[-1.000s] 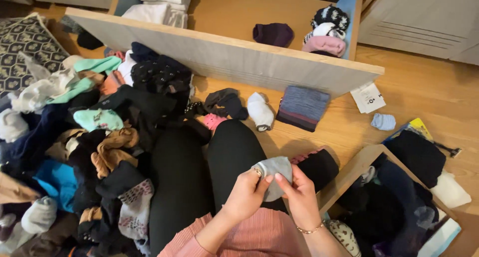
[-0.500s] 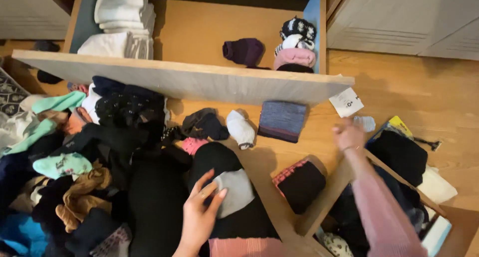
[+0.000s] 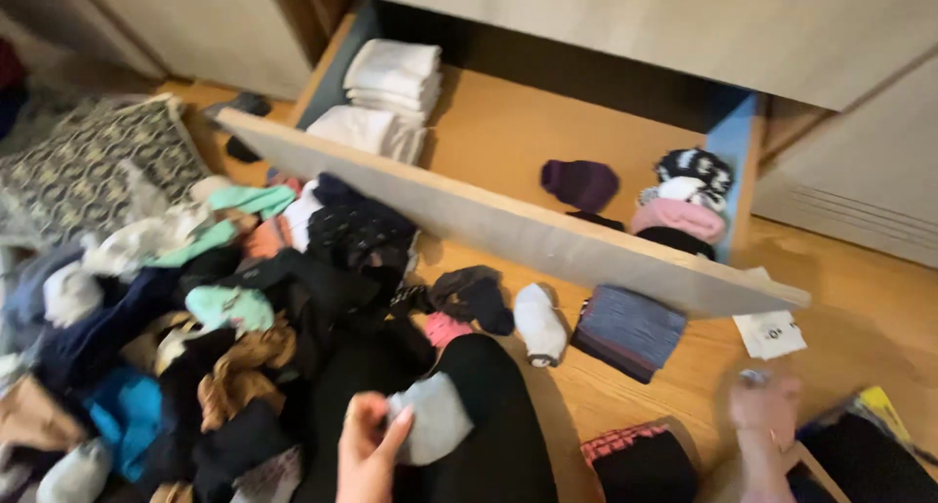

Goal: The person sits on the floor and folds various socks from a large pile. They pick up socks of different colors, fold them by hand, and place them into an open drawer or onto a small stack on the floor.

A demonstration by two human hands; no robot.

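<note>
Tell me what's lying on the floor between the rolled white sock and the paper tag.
In the head view, a folded blue-grey striped cloth lies on the wood floor between the white sock and the paper tag.

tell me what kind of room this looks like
Probably a bedroom floor beside a dresser: an open wooden drawer holding folded white cloths, and a big heap of loose socks.

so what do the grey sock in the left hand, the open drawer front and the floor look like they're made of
Grey sock: soft knit fabric, matte, bulging limply in the left hand; likely cotton blend, fibre unclear.
Drawer front: pale board with faint grain and a lighter raw-looking top edge, so probably laminated or veneered wood board, matte.
Floor: warm orange-brown planks with visible seams and a slight sheen; wood or wood-look laminate, cannot tell which.
</note>
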